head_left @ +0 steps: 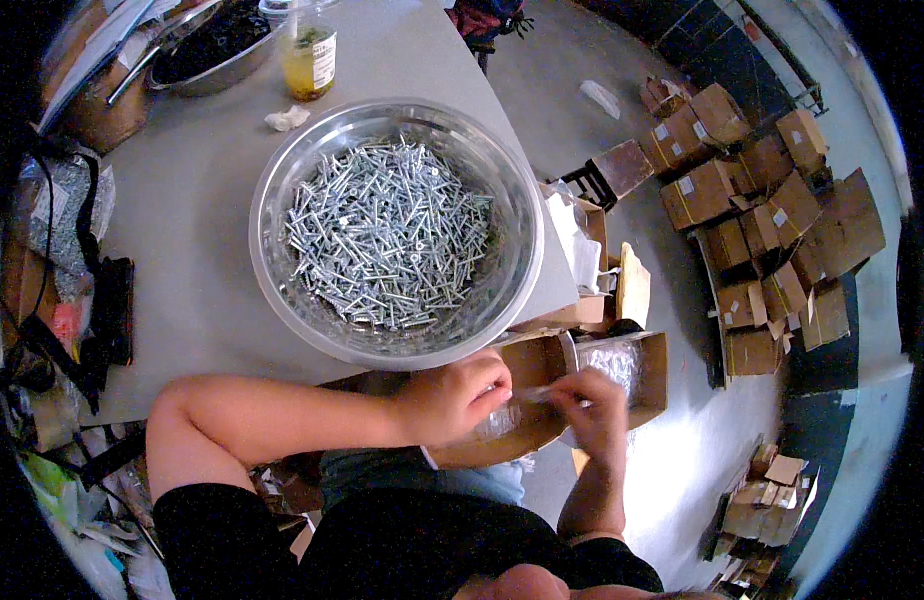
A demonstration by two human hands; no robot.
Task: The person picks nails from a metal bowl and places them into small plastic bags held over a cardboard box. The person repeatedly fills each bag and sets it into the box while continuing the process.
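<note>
A large steel bowl full of silvery screws stands on the grey table. Just off its near rim, my left hand is closed with thumb and fingers pinched together. To its right, my right hand is also pinched and somewhat blurred. Between the two hands stretches a thin piece of clear plastic, perhaps a small bag, with an end at each hand's fingertips. Below them is an open cardboard box with clear plastic inside. Beside it, another box holds a heap of clear plastic bags.
On the grey table stand a cup of yellowish drink, a crumpled tissue and a dark-filled metal basin. A bag of screws lies at left. Stacked cartons and a stool stand on the floor at right.
</note>
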